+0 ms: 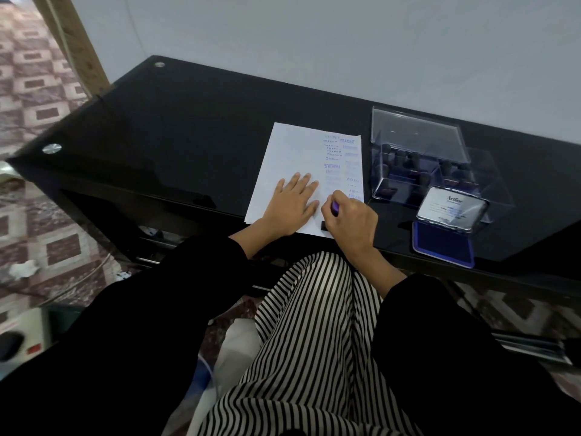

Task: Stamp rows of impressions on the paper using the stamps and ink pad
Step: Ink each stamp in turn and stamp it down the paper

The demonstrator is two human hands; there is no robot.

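Your striped lap is tucking under the glossy black bench, patterned floor showing left; left grip is lying flat on the paper, right grip is curling round a purple stamp at its near-right corner.

The paper is seen to be white, printed along its right side with blue-violet impressions. The table is finished in glossy black. A violet stamp is shown, and the ink pad is coloured deep blue-violet beneath a silver lid. The sleeves are black, the lap cloth is striped black and white, and the floor is patterned in brown and cream rectangles.
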